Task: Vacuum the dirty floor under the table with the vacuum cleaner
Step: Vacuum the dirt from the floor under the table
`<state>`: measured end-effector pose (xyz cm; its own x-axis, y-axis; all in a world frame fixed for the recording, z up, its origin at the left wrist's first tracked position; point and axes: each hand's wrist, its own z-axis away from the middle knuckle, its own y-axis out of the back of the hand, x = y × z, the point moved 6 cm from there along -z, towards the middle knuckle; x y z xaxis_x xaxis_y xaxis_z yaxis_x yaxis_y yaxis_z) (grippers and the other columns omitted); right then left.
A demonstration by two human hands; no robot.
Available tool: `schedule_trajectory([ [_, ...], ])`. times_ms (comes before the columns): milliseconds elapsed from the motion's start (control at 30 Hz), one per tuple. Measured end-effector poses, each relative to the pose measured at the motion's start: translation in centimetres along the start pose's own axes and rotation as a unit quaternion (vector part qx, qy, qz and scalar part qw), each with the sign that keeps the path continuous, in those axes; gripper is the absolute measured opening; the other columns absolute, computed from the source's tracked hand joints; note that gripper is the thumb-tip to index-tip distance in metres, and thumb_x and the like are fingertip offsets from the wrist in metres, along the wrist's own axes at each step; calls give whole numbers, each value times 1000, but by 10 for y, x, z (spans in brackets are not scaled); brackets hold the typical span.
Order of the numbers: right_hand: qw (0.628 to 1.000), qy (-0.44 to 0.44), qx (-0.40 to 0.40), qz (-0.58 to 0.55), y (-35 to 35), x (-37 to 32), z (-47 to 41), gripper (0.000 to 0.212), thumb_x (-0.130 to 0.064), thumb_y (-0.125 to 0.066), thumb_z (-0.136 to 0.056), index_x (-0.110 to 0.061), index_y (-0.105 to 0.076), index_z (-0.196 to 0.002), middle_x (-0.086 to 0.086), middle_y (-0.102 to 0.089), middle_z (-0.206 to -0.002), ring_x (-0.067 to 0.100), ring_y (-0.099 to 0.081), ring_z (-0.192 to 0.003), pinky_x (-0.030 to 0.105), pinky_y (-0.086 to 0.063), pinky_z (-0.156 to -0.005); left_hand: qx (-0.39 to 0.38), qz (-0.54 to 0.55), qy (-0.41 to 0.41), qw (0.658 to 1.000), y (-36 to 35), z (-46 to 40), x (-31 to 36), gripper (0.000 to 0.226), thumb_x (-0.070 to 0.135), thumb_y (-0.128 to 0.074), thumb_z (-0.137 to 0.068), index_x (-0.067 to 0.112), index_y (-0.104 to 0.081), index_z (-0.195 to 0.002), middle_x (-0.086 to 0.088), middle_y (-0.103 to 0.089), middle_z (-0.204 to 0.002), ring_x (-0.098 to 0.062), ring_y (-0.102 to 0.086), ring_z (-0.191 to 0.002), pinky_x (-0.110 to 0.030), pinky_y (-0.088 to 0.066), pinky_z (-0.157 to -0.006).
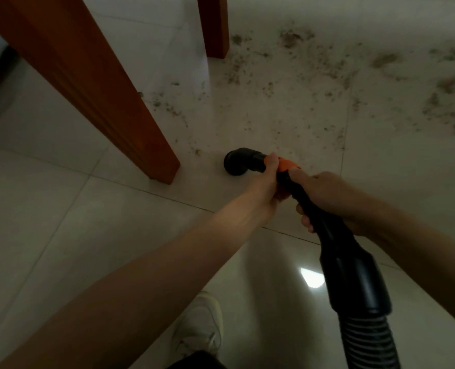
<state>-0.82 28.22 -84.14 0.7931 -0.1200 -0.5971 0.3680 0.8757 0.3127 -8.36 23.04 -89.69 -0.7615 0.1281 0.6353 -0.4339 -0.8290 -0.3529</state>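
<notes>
Both hands clasped the vacuum wand (311,206): left hand (267,182) curled around its orange collar (286,165), right hand (324,195) behind. The nozzle (237,162) sat near the table leg (141,123), beside scattered dirt (314,75).

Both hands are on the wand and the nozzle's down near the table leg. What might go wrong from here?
1. The nozzle sits close to the near table leg; a sideways sweep may knock it.
2. Most of the dirt lies farther right and beyond, so short strokes here could miss it.
3. The hose trails beside the shoe and might snag underfoot.
</notes>
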Motion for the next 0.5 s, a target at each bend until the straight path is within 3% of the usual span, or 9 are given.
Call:
schedule_trajectory([
  [133, 1000, -12, 0, 6, 8, 0, -1, 47, -43, -43, -98, 1, -55, -89, 11, -53, -58, 14, -51, -32, 21, -43, -35, 16, 12, 15, 1000, -6, 0, 0, 53, 35, -44, -97, 11, -65, -54, -8, -57, -65, -20, -51, -66, -29, -43, -66],
  [267, 1000, -1, -13, 2, -2, -7, -5, 46, -44, -42, -99, 1, -54, -92, 10, -54, -60, 13, -51, -33, 20, -42, -35, 29, 11, 11, 999, 4, 0, 9, 48, 33, -44, -98, 9, -60, -60, 1, -59, -42, -17, -53, -62, -25, -45, -61],
  [333, 1000, 7, -23, -2, -11, -12, -8, 46, -43, -42, -99, 1, -53, -93, 11, -53, -61, 13, -51, -32, 20, -42, -35, 34, 5, 8, 999, 12, 0, 14, 41, 34, -42, -98, 8, -54, -69, 0, -60, -44, -17, -54, -64, -24, -46, -63],
  [500, 999, 12, -47, -13, -26, -22, -21, 46, -43, -43, -99, 2, -53, -92, 11, -53, -61, 14, -51, -32, 20, -44, -35, 42, 8, -20, 999, 32, -13, 24, 41, 32, -40, -99, 8, -53, -69, 2, -61, -45, -18, -53, -68, -27, -45, -71],
])
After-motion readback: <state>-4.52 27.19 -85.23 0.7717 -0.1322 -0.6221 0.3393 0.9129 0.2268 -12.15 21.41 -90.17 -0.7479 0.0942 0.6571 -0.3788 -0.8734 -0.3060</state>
